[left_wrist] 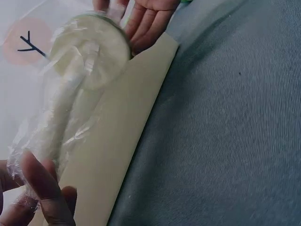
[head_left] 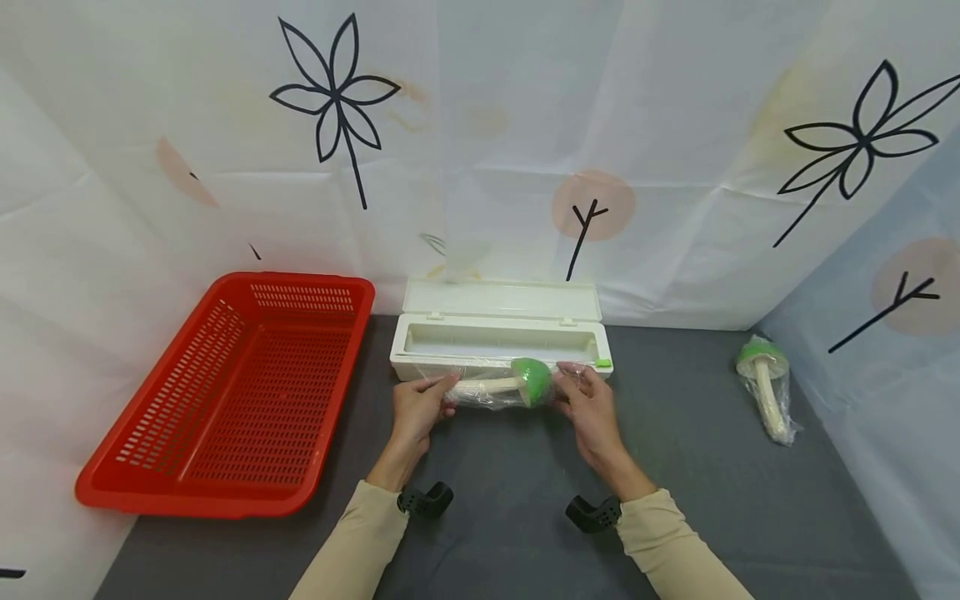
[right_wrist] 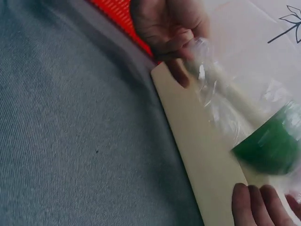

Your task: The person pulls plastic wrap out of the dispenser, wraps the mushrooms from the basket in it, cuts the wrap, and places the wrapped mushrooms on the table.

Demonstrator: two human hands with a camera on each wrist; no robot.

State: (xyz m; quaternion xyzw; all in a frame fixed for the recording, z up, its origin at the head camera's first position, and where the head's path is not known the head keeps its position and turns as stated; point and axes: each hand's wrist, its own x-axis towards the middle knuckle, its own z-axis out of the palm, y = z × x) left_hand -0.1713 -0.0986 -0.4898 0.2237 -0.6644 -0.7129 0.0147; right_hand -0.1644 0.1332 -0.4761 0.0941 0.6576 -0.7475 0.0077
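A mushroom [head_left: 534, 382] with a green cap and pale stem, wrapped in clear plastic film, is held level between both hands. At the stem end, my left hand [head_left: 418, 410] pinches the gathered film between thumb and fingers. My right hand [head_left: 591, 408] pinches the film beside the cap. In the left wrist view, the pale underside of the mushroom cap [left_wrist: 91, 52] shows through creased film. Just behind the mushroom, a long white box [head_left: 401, 350] stands with its lid raised; the right wrist view shows the mushroom's green cap [right_wrist: 268, 150] blurred above it.
To the left stands a red slotted plastic basket [head_left: 330, 450]. A second film-wrapped mushroom [head_left: 767, 392] with a green cap lies on the far right of the dark grey tabletop [head_left: 495, 533]. White printed cloth [head_left: 487, 125] hangs behind and along the sides. A green piece [head_left: 603, 363] sits on the box's right end.
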